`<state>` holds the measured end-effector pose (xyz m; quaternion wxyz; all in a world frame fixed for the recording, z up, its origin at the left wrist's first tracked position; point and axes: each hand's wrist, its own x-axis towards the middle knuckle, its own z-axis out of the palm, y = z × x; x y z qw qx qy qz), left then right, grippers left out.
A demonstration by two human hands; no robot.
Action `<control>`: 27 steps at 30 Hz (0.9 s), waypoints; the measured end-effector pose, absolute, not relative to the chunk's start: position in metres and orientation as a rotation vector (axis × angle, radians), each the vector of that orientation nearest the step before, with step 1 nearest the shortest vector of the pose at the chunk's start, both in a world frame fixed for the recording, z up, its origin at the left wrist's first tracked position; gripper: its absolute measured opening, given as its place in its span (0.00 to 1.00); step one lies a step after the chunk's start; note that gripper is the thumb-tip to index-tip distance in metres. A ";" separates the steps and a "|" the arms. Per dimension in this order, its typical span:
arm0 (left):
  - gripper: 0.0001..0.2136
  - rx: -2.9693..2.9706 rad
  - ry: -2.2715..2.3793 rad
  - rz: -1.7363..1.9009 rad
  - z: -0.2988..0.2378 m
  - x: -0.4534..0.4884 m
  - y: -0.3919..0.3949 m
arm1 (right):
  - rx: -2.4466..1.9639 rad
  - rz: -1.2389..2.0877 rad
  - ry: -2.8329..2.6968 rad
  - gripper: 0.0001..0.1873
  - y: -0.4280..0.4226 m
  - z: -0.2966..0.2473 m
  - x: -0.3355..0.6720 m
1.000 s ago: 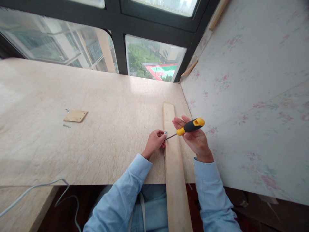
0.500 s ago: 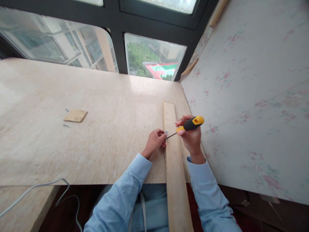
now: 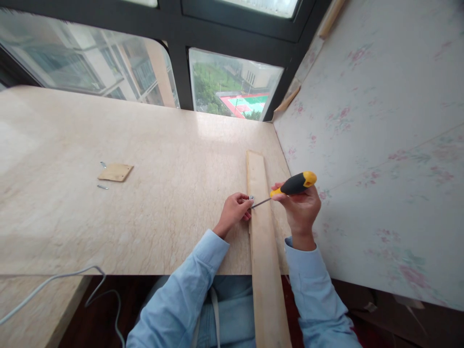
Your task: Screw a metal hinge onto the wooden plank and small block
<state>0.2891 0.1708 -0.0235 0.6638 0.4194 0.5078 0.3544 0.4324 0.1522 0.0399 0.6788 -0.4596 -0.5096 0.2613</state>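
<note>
A long wooden board (image 3: 266, 261) lies over the front edge of the stone ledge, its near end reaching down past my lap. My right hand (image 3: 300, 205) is closed on a yellow-and-black screwdriver (image 3: 295, 183), held at a slant above the board. Its metal shaft points left and its tip meets the board's left edge, beside my left fingers. There my left hand (image 3: 235, 210) pinches a small metal piece (image 3: 251, 198) against that edge. The fingers partly hide the piece, so its exact kind is unclear.
To the left on the ledge (image 3: 163, 159) lies a small thin wooden plate (image 3: 115, 172) with holes. Two small metal screw-like pieces are beside it, one nearer me (image 3: 102, 187). A pale cable (image 3: 54, 277) loops at the front left. A flowered wall (image 3: 380, 169) rises close on the right.
My right hand has shifted right and turned with the screwdriver, whose handle now leans lower to the right. The tip stays at the board's left edge, and my left hand keeps its pinch.
</note>
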 end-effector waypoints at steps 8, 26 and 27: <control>0.09 0.942 1.155 0.798 -0.023 0.289 0.171 | -1.213 0.641 -1.110 0.21 0.161 0.058 0.463; 0.15 0.928 1.260 0.942 -0.028 0.305 0.171 | -2.277 0.275 -1.699 0.16 0.177 -0.011 0.512; 0.15 0.924 1.262 0.945 -0.028 0.307 0.172 | -2.288 0.275 -1.706 0.15 0.177 -0.012 0.512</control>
